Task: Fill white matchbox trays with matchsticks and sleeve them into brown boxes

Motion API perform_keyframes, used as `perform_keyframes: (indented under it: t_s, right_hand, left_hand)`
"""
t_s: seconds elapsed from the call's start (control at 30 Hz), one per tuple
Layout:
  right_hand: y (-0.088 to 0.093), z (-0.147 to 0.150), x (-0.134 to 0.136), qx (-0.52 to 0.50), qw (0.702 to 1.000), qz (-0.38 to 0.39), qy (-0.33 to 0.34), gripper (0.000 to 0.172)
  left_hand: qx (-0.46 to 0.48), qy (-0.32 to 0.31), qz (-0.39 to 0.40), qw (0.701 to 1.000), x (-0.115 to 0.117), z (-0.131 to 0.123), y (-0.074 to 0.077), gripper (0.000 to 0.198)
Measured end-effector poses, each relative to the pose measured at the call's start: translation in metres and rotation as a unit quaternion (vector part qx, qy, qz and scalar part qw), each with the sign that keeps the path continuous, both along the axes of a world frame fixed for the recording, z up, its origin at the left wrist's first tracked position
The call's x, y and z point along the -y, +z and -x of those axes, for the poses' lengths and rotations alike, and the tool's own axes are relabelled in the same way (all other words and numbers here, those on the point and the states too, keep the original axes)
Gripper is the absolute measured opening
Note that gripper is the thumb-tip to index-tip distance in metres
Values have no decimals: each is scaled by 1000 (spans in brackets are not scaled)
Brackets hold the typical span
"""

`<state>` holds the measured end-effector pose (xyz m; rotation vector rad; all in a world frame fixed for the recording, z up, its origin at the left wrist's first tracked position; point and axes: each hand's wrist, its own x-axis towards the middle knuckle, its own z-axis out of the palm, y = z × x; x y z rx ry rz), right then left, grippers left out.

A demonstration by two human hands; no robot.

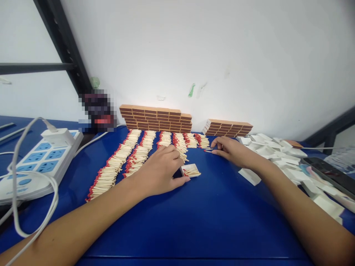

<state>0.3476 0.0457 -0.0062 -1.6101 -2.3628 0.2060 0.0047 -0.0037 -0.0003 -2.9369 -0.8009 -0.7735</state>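
Note:
My left hand (163, 170) is curled around the left end of a small white matchbox tray (190, 167), its thumb along the near edge. Several red-tipped matches (192, 173) lie in that tray, some poking over its right end. Thumb and fingers of my right hand (229, 150) are closed at the end of a match (208, 150), just above the blue table (210, 214). Rows of matches (111, 168) with red heads run along the table beyond and left of my left hand, which hides part of them.
Stacked brown matchboxes (155, 119) stand against the wall, with a smaller stack (229, 128) to the right. Empty white trays (277, 151) are heaped at right beside a black phone (330, 175). A power strip (47, 159) with looping white cables (57, 195) lies at left.

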Motion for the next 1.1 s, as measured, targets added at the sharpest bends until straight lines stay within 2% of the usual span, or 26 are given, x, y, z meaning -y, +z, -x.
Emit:
perform_keyframes:
  t_s: [0.2,0.33,0.53,0.63,0.7,0.77,0.87,0.93,1.1]
  right_hand:
    - [-1,2,-1,8,1000,12,-7,23]
    - [7,11,7,0,1000,9,-1,23]
    - [26,64,49,-58,995,12,74,24]
    - [27,88,66,-66,990,34,118,17]
    - [26,92,67,-71,988,41,131,16]
    - [24,84,60,-75,990,13,116,18]
    - [19,58,40,-59,994,-73,47,18]
    - [13,39,25,-32,994,-104,11,15]
    - [0,15,3,0,997,-75,-1,16]
  left_hand:
    - [-1,7,0,1000,-1,0,1,28]
    - [4,3,0,1000,-1,0,0,29]
    - [3,4,-8,1000,-1,1,-2,28]
    - [-2,4,-6,1000,-2,1,-3,27]
    - [-2,7,-5,1000,-3,1,-3,27]
    - [-2,7,-5,1000,-3,1,-3,27]
    - [-1,5,-8,1000,-3,1,-3,27]
    - [0,6,-7,1000,-2,0,-2,27]
    - [-3,7,0,1000,0,0,2,28]
